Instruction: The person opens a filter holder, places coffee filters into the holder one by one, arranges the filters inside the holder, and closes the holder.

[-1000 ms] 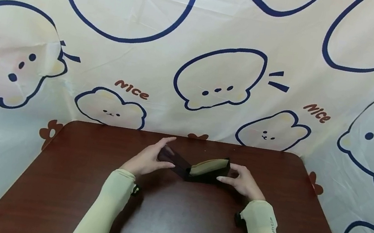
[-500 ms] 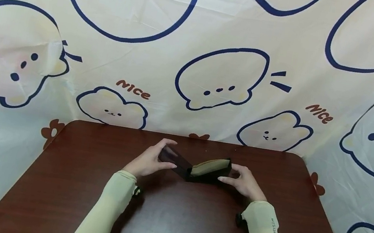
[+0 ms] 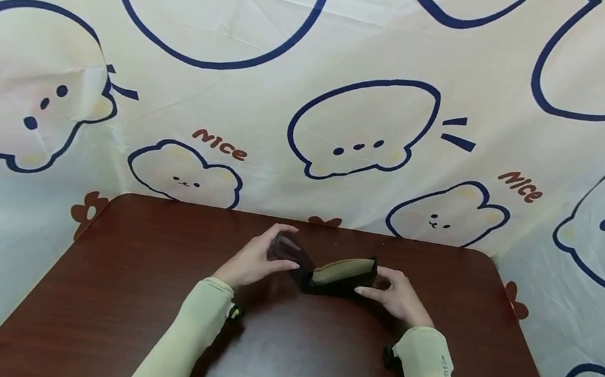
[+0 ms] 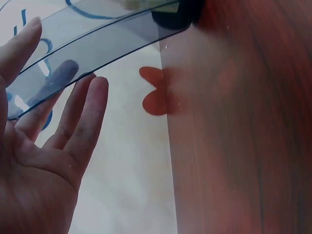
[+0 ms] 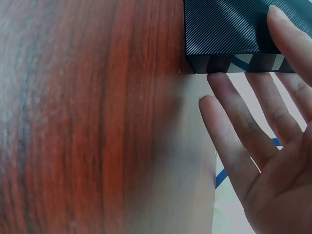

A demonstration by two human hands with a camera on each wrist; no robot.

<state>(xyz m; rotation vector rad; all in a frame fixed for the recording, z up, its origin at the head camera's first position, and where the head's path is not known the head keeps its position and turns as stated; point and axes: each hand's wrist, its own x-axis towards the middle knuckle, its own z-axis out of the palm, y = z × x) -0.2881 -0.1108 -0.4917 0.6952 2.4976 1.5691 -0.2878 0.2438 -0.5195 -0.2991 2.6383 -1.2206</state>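
At the far middle of the table, a black box [image 3: 342, 288] stands with its see-through smoky lid [image 3: 292, 252] swung out to the left. Something yellowish-green [image 3: 343, 271] fills the box; its kind is unclear. My left hand [image 3: 254, 264] pinches the lid's outer end between thumb and fingers. In the left wrist view, the clear lid [image 4: 122, 41] slopes across the fingers. My right hand [image 3: 400, 297] grips the box's right end. The right wrist view gives its black ribbed side [image 5: 224, 29], with the thumb on it and fingertips at the lower edge.
A dark red-brown wooden table [image 3: 274, 357] lies under both arms. Its far edge meets a pale cloth backdrop [image 3: 267, 109] printed with blue-outlined cartoon figures. More of this cloth hangs along the left and right sides.
My left hand has moved slightly to the right, and the lid now tilts up a little more steeply. My right hand keeps its grip on the box. The head view has shifted slightly.
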